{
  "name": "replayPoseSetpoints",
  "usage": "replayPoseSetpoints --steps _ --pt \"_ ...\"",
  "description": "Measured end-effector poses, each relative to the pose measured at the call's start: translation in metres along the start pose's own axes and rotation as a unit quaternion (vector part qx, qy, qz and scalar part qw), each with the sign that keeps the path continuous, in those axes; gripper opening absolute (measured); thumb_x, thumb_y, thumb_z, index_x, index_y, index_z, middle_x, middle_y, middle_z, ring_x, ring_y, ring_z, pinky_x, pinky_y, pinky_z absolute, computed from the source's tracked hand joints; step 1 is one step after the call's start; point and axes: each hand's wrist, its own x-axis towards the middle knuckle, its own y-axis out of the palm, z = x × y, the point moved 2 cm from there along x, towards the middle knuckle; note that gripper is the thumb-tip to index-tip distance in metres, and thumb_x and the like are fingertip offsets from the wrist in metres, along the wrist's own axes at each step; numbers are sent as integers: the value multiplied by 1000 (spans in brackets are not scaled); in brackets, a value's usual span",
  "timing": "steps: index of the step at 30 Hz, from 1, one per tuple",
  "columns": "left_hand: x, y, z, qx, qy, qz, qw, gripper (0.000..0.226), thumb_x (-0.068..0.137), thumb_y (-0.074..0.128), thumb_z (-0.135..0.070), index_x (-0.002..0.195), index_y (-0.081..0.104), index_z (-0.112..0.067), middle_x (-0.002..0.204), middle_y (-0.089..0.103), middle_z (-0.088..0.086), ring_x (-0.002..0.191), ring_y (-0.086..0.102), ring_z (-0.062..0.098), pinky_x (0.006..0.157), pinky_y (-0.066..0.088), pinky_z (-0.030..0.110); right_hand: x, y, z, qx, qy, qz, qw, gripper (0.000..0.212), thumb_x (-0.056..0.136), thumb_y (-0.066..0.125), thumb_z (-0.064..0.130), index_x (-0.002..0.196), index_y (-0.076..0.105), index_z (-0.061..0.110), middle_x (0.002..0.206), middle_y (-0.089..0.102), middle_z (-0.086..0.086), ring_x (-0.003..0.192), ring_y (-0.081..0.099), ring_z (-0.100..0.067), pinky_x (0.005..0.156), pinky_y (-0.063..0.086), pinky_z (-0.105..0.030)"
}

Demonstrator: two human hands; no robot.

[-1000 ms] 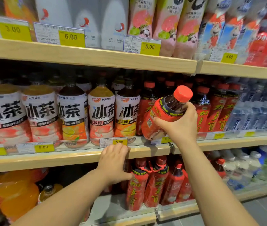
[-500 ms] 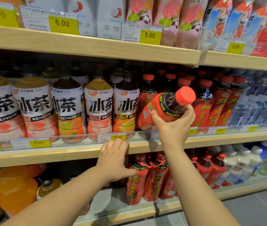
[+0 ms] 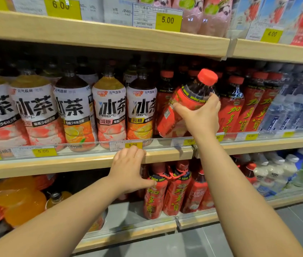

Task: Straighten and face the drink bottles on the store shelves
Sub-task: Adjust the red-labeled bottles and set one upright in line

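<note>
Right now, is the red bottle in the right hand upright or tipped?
Tipped: red bottle slants, cap rightward, in the right hand.

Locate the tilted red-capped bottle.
Head view, centre-right: the red-capped plastic bottle sits in the right hand, between white-labelled tea bottles and upright red bottles.
</note>
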Motion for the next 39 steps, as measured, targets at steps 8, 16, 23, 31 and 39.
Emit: replayPoseSetpoints --steps 8,16,23,31,39 --pt "-1 0 1 -9 9 -2 1000 88 57 58 -78 124 42 -23 111 40 -6 104 36 18 95 29 34 -26 1 -9 16 -5 -35 999 102 62 77 58 139 29 13 138 37 -5 125 42 -25 92 43 -43" --pt "-1 0 4 -11 12 0 1000 88 57 62 -75 126 42 -23 115 40 -6 106 35 18 94 26 33 -3 21 35 -152 -84 2 985 97 57 77 56 130 34 10 126 44 -10 116 47 -32 80 44 -41" --pt "-1 -1 1 -16 5 3 1000 82 60 62 -72 124 42 -25 114 39 -7 106 35 17 95 25 32 19 19 24 -159 -22 40 986 96 58 72 63 129 36 10 127 46 -9 118 49 -31 83 43 -42" --pt "10 -26 -2 -84 -7 9 996 67 78 62 -52 136 44 -24 129 48 -2 122 42 22 102 36 35 0 22 14 -124 -104 21 987 115 70 64 69 150 8 9 140 27 -17 125 29 -36 102 28 -42" --pt "57 -44 -67 -342 -33 2 939 87 90 57 -29 152 -1 -15 161 1 4 146 3 14 109 8 20 23 -12 3 -206 -232 91 946 95 75 69 56 148 25 13 135 42 -11 127 35 -32 99 32 -49"
